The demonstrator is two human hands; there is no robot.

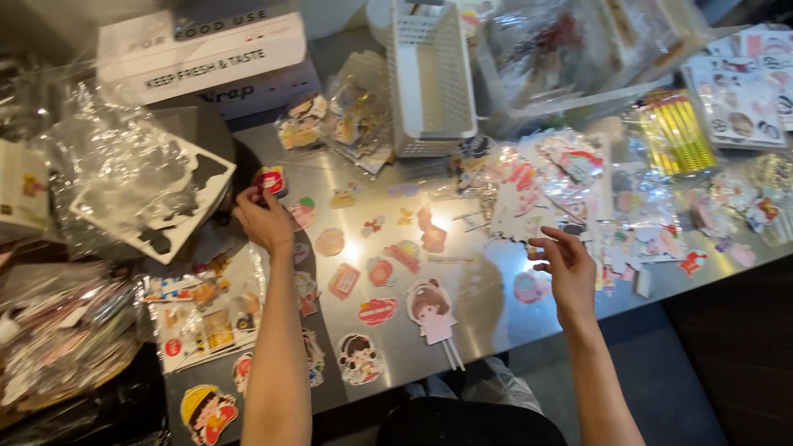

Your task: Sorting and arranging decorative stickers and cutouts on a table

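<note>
Here left hand (263,219) fingers pinch red sticker (270,180); right hand (564,266) hovers, fingers spread.

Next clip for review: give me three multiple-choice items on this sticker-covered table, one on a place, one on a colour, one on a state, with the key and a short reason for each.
1. Where is the left hand?
A. At the small red-and-pink cutout near the table's far left
B. Inside the white basket
C. On the bundle of yellow sticks

2. What colour is the slotted basket at the back of the metal table?
A. Black
B. White
C. Green

3. How is the right hand?
A. Closed in a fist around a pen
B. Flat, palm down on the floor
C. Open, fingers loosely curled, by the white cutout pile

Key: 1 A, its fingertips reach that cutout; 2 B, its perforated walls are plainly white; 3 C, the fingers are spread and grip nothing visible.
</note>
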